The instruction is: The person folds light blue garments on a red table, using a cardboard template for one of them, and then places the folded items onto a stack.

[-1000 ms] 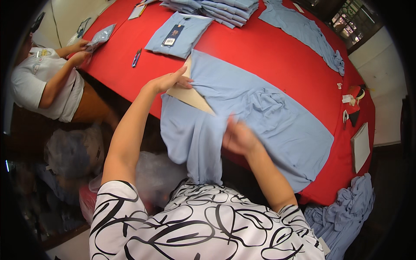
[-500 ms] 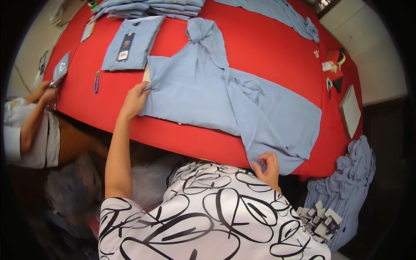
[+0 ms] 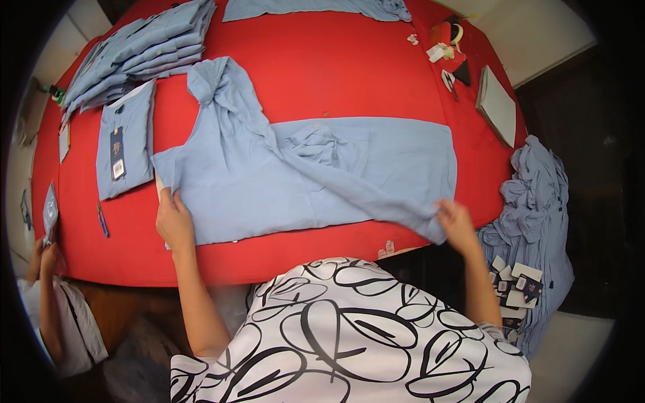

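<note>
A light blue shirt (image 3: 235, 181) lies partly folded across the red table. A bunched part of it points away from me, and its long body panel (image 3: 413, 158) spreads to the right. My left hand (image 3: 175, 225) is closed on the shirt's left edge, where a pale board (image 3: 159, 183) peeks out. At the right, my right hand (image 3: 460, 228) has its fingers closed at the end of a long sleeve (image 3: 376, 198), which runs slantwise over the body to the table's near edge. Part of that sleeve end is hidden by the fingers.
A folded shirt with a dark tag (image 3: 117, 151) and a blue cutter (image 3: 102, 220) lie left, below a shirt stack (image 3: 144, 50). A tape dispenser (image 3: 450, 40) and white boards (image 3: 496, 107) sit right. Shirts and tags (image 3: 517, 289) hang beside me; another person's hands (image 3: 46, 258) hold a packet.
My right hand has moved away from my body and to the right, drawing the sleeve out straighter. The body panel lies flatter. My left hand stays at the left edge; the view has turned.
</note>
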Tool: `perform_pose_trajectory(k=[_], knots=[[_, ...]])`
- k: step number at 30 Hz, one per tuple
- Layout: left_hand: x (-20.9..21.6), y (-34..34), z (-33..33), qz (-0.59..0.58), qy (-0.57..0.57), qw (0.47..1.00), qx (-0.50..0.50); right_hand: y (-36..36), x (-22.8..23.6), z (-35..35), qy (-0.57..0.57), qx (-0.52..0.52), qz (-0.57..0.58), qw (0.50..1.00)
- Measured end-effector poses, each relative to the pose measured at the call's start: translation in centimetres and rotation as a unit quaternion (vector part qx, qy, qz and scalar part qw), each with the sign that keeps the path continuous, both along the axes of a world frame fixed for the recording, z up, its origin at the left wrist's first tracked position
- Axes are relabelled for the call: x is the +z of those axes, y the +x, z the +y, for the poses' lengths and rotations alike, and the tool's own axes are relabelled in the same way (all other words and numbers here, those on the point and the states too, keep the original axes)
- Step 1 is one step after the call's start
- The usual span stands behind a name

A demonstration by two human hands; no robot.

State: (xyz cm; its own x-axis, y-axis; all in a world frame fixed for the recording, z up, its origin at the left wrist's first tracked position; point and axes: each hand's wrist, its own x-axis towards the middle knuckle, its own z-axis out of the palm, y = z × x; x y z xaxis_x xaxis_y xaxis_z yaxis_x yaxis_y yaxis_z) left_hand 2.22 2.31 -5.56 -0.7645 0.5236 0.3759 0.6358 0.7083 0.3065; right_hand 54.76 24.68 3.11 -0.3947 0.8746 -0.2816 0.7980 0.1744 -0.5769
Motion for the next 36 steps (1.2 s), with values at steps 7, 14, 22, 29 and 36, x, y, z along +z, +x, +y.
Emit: perform_pose_trajectory(k=[7, 14, 22, 29, 36], knots=[[0.9, -1.5, 1.3, -0.035, -0.034, 0.999, -0.013, -3.1, -2.2, 17.0, 0.250, 0.004, -0.007, 0.968], [0.2, -1.4, 0.6, -0.032, -0.010, 0.999, 0.023, -9.4, -5.5, 9.8, 0.343, 0.010, -0.049, 0.938], [0.3, -1.7, 0.7, -0.048, 0.045, 0.997, 0.035, -4.5, -8.3, 12.3, 0.326, -0.060, -0.199, 0.922], [-1.0, -3.3, 0.3, -0.046, 0.067, 0.997, 0.000, -8.0, -7.3, 11.7, 0.426, -0.009, -0.160, 0.890], [0.7, -2.8, 0.0, -0.106, 0.070, 0.992, 0.015, -32.7, -3.1, -5.0, 0.313, 0.468, 0.138, 0.815]])
